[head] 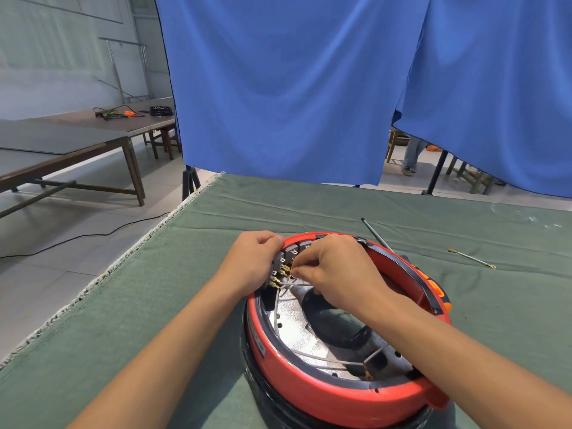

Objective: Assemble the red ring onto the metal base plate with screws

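Observation:
The red ring [312, 387] sits on a round black body, around a speckled metal base plate [297, 332] with holes and thin grey wires. At the ring's far-left inner wall is a grey switch block [292, 253] with brass terminals. My left hand [252, 261] grips the ring's outer edge beside that block, fingers curled over the rim. My right hand [334, 274] reaches inside the ring and pinches a brass wire connector [286, 270] at the terminals. No screws are in sight.
A screwdriver [376, 235] lies on the green cloth [185, 289] behind the ring, partly hidden. A loose wire with ring terminals [472, 258] lies to the right. The table's left edge runs diagonally; blue curtains hang behind.

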`<state>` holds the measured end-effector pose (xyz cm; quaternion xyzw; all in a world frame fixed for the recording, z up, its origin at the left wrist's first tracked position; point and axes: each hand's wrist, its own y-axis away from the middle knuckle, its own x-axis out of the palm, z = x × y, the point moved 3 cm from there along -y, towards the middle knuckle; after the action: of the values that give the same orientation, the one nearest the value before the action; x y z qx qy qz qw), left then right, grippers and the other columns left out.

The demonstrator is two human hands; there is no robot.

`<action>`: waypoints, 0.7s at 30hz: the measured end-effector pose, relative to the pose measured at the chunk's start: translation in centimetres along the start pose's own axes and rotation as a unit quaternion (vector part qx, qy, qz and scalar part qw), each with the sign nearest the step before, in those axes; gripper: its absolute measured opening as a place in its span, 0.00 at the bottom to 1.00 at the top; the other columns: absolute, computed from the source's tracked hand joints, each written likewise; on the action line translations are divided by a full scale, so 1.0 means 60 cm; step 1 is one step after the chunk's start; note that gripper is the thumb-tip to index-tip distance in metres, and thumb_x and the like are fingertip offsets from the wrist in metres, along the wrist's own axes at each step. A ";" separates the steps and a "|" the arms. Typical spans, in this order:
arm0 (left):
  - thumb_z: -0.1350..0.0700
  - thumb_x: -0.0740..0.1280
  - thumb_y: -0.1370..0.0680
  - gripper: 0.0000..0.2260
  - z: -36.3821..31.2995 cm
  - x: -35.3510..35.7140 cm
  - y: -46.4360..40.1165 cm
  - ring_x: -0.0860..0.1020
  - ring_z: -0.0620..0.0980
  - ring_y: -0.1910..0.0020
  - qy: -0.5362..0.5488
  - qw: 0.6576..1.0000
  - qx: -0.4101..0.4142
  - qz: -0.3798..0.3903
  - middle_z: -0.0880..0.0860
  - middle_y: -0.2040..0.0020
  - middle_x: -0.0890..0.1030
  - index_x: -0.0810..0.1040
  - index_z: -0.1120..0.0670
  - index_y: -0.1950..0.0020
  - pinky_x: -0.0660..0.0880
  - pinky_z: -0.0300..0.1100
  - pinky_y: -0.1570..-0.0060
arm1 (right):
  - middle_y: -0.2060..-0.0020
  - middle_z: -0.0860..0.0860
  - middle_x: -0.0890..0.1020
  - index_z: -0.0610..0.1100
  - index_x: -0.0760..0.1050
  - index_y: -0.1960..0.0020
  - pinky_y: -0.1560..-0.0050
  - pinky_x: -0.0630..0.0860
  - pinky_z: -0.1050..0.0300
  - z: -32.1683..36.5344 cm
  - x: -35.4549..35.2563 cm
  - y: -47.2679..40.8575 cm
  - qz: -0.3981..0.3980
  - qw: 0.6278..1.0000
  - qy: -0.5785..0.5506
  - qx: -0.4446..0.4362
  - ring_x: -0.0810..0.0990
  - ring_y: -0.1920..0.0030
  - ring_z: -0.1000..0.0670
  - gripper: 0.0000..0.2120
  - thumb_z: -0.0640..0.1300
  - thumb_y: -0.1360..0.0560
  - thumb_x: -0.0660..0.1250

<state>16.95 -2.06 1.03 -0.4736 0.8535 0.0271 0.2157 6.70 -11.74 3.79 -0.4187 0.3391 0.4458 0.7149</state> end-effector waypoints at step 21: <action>0.54 0.63 0.21 0.17 0.005 0.002 0.001 0.63 0.49 0.69 -0.027 0.999 0.008 -0.018 0.55 0.71 0.65 0.69 0.56 0.69 0.60 0.44 0.64 | 0.62 0.48 0.83 0.48 0.84 0.56 0.58 0.74 0.52 0.008 0.009 -0.005 -0.006 0.999 0.039 -0.029 0.77 0.58 0.46 0.07 0.44 0.27 0.67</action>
<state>16.98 -2.05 0.74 -0.4861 0.8388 0.0290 0.2433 7.26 -11.18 3.61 -0.4583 0.3514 0.4339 0.6916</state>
